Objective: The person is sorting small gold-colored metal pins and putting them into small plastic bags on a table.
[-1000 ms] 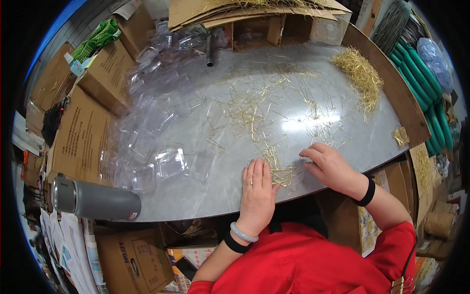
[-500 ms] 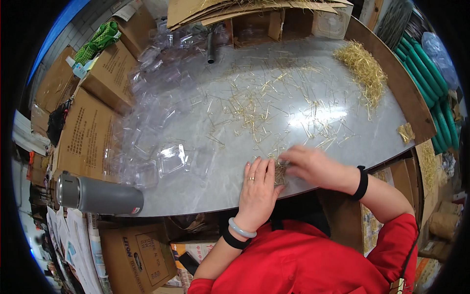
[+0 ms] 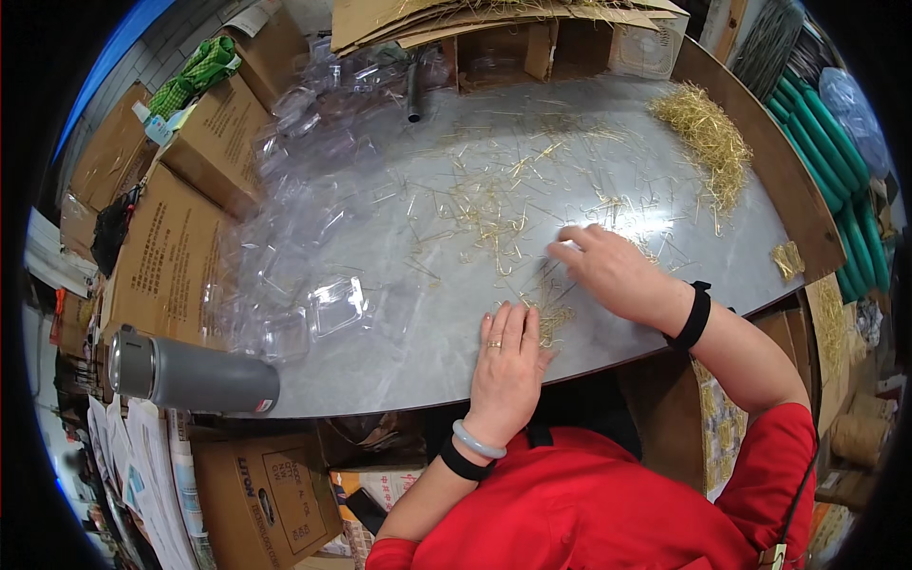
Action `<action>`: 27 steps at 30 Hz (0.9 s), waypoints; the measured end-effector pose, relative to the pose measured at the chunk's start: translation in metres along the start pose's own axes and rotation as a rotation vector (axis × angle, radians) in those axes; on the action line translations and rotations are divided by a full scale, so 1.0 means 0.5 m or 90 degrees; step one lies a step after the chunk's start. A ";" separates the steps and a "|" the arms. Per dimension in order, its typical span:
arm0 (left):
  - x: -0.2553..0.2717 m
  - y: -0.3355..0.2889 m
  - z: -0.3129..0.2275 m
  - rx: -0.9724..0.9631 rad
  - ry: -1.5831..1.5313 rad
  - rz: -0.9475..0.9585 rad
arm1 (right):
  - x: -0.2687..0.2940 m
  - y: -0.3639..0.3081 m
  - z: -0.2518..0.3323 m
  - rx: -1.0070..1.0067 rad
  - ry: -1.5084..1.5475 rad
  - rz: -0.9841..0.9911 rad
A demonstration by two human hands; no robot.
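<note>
Clear boxes (image 3: 338, 306) crowd the table's (image 3: 370, 380) left side; at the table's near edge the left hand (image 3: 510, 369) lies flat, fingers straight, beside some gold hooks (image 3: 555, 328); farther in, the right hand (image 3: 616, 271) curls, whether gripping anything I can't tell.

A grey bottle (image 3: 209, 375) was seen at the left, beside cartons (image 3: 166, 275) by which that side was lined. A green checked bag (image 3: 202, 71) was seen at their top. Below the bottle, papers (image 3: 131, 465) were bunched. At far right, green bundles (image 3: 817, 142) were stacked, and a bluish plastic bag (image 3: 848, 106) was seen beside them.
</note>
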State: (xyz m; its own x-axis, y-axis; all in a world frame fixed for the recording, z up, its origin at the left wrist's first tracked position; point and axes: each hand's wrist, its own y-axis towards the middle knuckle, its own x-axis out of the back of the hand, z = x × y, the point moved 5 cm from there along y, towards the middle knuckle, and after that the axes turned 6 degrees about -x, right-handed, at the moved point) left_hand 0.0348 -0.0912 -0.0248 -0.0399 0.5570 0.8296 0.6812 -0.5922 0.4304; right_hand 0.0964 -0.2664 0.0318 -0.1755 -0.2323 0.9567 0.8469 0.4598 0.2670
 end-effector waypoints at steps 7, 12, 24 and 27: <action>0.013 -0.002 -0.001 0.051 -0.037 -0.053 | -0.026 -0.048 0.082 0.016 0.063 0.120; 0.014 0.005 -0.007 -0.001 -0.011 -0.039 | -0.020 -0.069 0.051 -0.044 0.241 0.021; 0.015 0.006 -0.010 -0.039 -0.040 -0.059 | -0.052 0.039 0.049 -0.117 0.146 0.112; 0.014 0.004 -0.008 -0.034 -0.031 -0.066 | -0.057 0.081 0.066 -0.102 0.134 0.122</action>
State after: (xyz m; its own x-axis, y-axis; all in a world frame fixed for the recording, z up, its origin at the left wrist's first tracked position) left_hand 0.0332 -0.0909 -0.0169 -0.0724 0.6436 0.7619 0.6352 -0.5592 0.5328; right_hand 0.1189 -0.2128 0.0189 0.0877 -0.3346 0.9383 0.9259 0.3747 0.0471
